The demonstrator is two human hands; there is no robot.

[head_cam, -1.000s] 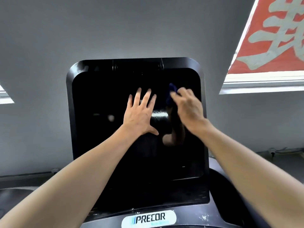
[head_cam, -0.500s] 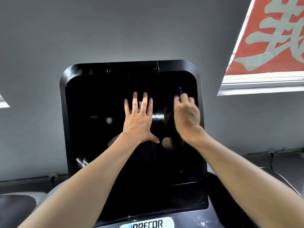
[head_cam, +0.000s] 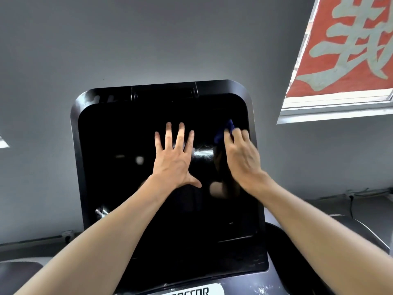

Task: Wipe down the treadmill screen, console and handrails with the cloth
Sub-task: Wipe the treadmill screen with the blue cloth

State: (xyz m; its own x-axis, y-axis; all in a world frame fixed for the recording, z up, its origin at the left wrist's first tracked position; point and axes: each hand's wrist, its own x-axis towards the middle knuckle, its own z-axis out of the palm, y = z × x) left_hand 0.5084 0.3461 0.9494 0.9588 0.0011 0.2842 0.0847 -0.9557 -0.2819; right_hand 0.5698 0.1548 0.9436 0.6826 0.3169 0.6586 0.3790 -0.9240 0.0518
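Note:
The treadmill's black glossy screen [head_cam: 119, 188] fills the middle of the view, tilted back in its rounded black frame. My left hand [head_cam: 173, 160] lies flat on the glass near its centre, fingers spread. My right hand [head_cam: 241, 158] holds a dark blue cloth [head_cam: 223, 133] against the screen's upper right area; only a corner of the cloth shows past my fingers. Below the screen is the grey console [head_cam: 244, 286] with a white brand label [head_cam: 191, 291] at the bottom edge.
A grey wall stands behind the screen. A red banner with pale characters [head_cam: 348, 43] hangs in the window at the upper right. Grey rounded treadmill housings [head_cam: 357, 231] sit low at the right and at the lower left [head_cam: 17, 273].
My right hand and the cloth have moved to the right, toward the screen's right edge. My left hand has stayed flat on the glass. The view has tilted slightly upward.

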